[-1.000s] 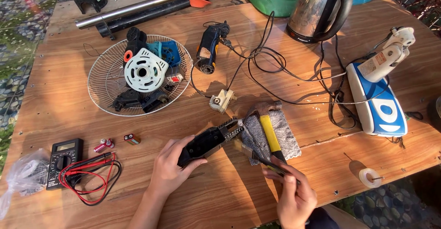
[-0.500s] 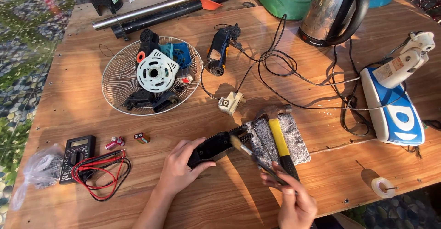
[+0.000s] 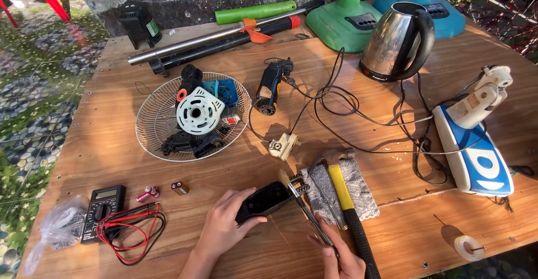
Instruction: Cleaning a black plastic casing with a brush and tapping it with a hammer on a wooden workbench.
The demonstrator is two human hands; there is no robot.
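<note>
Bright low sunlight, long hard shadows, glare on the kettle (image 3: 395, 41), sharp focus, slight wide-angle edge warp

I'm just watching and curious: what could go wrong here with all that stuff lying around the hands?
The brush in the right hand could slip off the black casing that the left hand steadies. The hammer lies right beside that hand and might get knocked. Loose cables could snag a moving arm.

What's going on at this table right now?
A person works at a cluttered wooden table. The left hand steadies a small black housing, while the right hand holds a thin brush with its bristles at the housing's end. A hammer lies on a grey cloth beside them; a multimeter sits to the left.
</note>
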